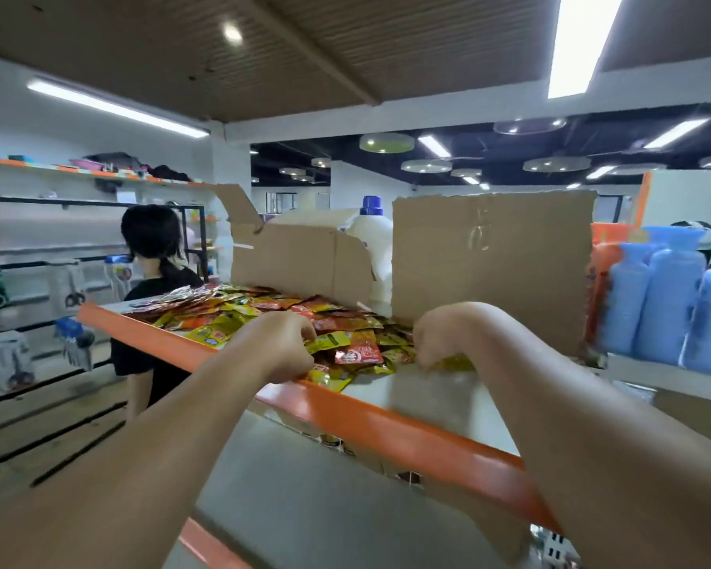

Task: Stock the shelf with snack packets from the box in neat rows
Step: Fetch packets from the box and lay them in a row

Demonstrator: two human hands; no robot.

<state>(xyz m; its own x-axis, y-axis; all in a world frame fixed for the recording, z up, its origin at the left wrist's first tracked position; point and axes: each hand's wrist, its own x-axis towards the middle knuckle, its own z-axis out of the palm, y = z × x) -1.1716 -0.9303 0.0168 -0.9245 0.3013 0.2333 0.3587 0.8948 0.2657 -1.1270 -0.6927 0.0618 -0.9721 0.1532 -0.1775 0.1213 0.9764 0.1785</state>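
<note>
At the far left, grey wall racks carry hanging goods that are too blurred to name. A person in a black top stands beside them, facing away.

In front of that person begins a white shelf with an orange front rail, which slants down towards the right. On its left and middle part lies a loose heap of red and yellow foil snack packets. They overlap at all angles and form no rows. The heap reaches back to the wall of a torn brown cardboard box standing at the rear of the shelf. Whether any packets lie inside the box cannot be told.

The left hand rests at the front edge of the heap, its fingers curled and pinching packets, a yellow one just at its fingertips. Close to its right, the right hand bends down at the wrist, its fingers curled onto yellow packets at the heap's right end. The shelf surface below it is bare white.

Behind, a white plastic jug with a blue cap stands between the box wall and a tall upright cardboard flap. At the far right, light blue plastic bottles stand packed together on a neighbouring shelf.
</note>
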